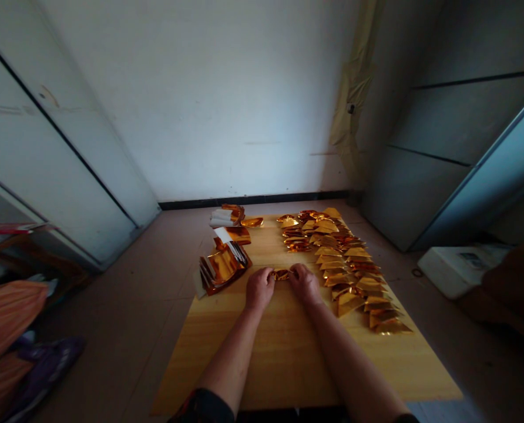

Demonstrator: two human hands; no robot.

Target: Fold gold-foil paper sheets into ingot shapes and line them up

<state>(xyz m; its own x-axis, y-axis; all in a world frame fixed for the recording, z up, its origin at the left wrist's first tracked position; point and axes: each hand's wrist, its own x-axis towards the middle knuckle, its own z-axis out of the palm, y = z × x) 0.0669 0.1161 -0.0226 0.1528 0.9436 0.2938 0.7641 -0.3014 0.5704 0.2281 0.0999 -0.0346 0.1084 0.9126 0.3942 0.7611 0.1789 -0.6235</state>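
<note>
Between my two hands, over the middle of the wooden table, is a small folded piece of gold foil paper (281, 275). My left hand (260, 288) pinches its left end, fingers closed. The right end is gripped by the closed fingers of my right hand (305, 283). Left of my hands lies a fanned stack of gold foil sheets (224, 265), some showing pale backs. To the right, rows of folded gold foil pieces (332, 258) overlap each other along the table.
The wooden table (288, 358) stands near a white wall (227, 117). More foil sheets (227, 215) lie at its far left corner. A white box (447, 270) is on the floor at right. Orange cloth (10, 317) hangs at left, beside a pale cabinet (68, 153).
</note>
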